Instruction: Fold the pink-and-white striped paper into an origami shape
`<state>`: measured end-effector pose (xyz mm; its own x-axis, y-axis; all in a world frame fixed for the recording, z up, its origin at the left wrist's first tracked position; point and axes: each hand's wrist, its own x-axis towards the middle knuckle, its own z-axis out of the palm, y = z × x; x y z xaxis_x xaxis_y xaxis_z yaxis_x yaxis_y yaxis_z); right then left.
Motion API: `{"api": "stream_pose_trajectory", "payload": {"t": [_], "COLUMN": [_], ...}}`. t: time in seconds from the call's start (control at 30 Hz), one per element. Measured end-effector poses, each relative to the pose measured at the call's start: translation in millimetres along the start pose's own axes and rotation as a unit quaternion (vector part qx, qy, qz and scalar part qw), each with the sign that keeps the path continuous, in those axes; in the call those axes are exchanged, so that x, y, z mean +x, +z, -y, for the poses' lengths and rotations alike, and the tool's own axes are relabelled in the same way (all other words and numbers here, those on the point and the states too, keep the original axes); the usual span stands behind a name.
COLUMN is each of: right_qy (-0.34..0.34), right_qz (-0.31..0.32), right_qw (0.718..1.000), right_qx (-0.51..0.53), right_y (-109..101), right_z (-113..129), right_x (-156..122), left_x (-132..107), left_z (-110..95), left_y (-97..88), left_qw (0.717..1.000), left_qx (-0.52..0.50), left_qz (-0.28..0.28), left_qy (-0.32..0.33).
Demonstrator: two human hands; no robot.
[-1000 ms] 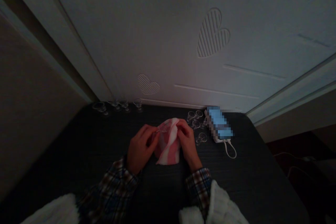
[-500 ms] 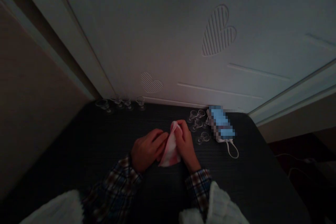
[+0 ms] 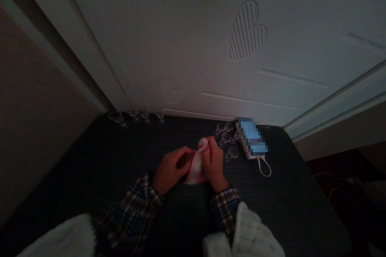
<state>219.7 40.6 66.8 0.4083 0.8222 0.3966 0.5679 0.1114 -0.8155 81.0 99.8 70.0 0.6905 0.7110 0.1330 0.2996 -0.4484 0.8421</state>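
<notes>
A pink-and-white cloth (image 3: 197, 168) is bunched up between my hands, low over the dark table. My right hand (image 3: 213, 162) grips it, thumb pressed on the folded top. My left hand (image 3: 171, 168) is closed at the cloth's left side, its fingers curled around a shadowed gap. Whatever those fingers hold is too dark and covered to make out. Just beyond my right hand lie several small clear stemmed cups (image 3: 231, 153), some close together.
Against the white panel at the back left stand more small clear stemmed cups (image 3: 160, 116). A phone with a lit, blurred screen (image 3: 252, 136) rests at the right, a white cord loop (image 3: 265, 166) at its near end. The dark tabletop (image 3: 271, 209) has a rounded right corner.
My left hand's fingers have turned and curled more around the cloth's left side. The right hand still holds the cloth, its top now folded over. The whole view has shifted slightly.
</notes>
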Motion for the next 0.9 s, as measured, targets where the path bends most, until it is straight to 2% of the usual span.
{"api": "stream_pose_trajectory", "payload": {"t": [0.2,0.33,0.57,0.73,0.9], "right_qy": [0.055,0.03,-0.027,0.004,0.032], "right_qz": [-0.03,-0.017,0.016,-0.004,-0.043], "right_qw": [0.998,0.999,0.999,0.999,0.998], "right_qx": [-0.006,-0.021,-0.043,-0.038,-0.028], "right_y": [2.1,2.6,2.1,1.5,2.0], "right_z": [-3.0,-2.7,-4.3,-4.4,-4.0], "right_x": [3.2,1.0,-2.2,-1.1,-0.3], "left_x": [-2.9,-3.4,-2.6,-3.4,-4.7], "left_z": [4.1,5.7,1.5,2.5,4.3], "left_y": [3.4,0.0,-6.0,-2.0,-1.1], "left_qw": [0.999,0.997,0.998,0.997,0.994], "left_qx": [0.032,0.047,0.01,-0.008,0.067], "left_qz": [-0.037,-0.059,-0.054,-0.071,-0.052], "left_qy": [0.014,0.031,-0.008,0.019,0.067]}}
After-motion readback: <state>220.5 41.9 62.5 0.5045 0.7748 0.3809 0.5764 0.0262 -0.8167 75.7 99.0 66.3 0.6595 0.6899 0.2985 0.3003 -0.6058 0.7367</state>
